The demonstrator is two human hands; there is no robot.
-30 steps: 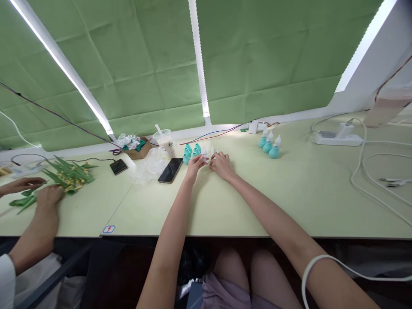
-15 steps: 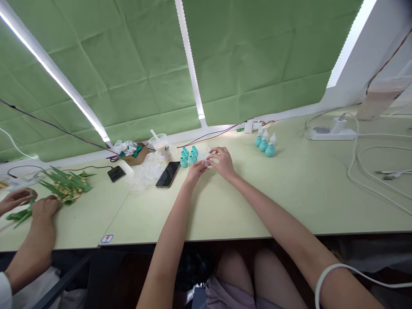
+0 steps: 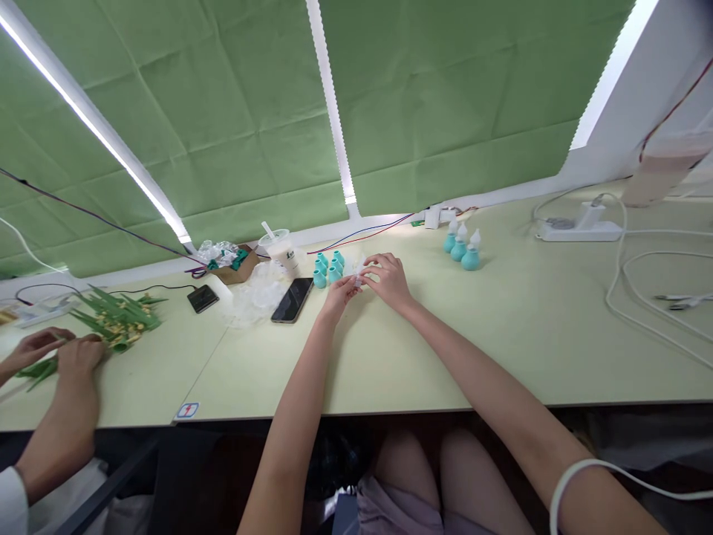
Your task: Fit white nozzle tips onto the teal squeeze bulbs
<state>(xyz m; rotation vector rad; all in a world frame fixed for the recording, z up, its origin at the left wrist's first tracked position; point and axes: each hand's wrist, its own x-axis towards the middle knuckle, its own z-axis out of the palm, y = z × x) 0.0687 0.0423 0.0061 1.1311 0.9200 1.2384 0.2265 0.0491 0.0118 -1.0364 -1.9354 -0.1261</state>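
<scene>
My left hand (image 3: 339,297) and my right hand (image 3: 388,277) meet over the table, fingers closed on a small white translucent piece (image 3: 358,280). Its exact shape is mostly covered by my fingertips. Just left of it stand several small turquoise squeeze bulbs (image 3: 319,279) with open necks, grouped in rows. Clear-white material lies behind my fingertips, too blurred to make out. Farther right, three turquoise bulbs (image 3: 471,259) stand in a line, each topped with a white pointed tip (image 3: 475,238).
Left of the bulbs are a phone (image 3: 292,300), crumpled clear plastic (image 3: 257,297), a drink cup (image 3: 281,253) and a cardboard box (image 3: 238,271). A co-worker's hands (image 3: 81,355) work beside green plastic stems (image 3: 119,319). A power strip (image 3: 579,232) and white cables lie at right.
My hands stay together on the white piece with hardly any movement. At far left, the co-worker's fingers have shifted slightly right over the green stems. The view has turned a little.
</scene>
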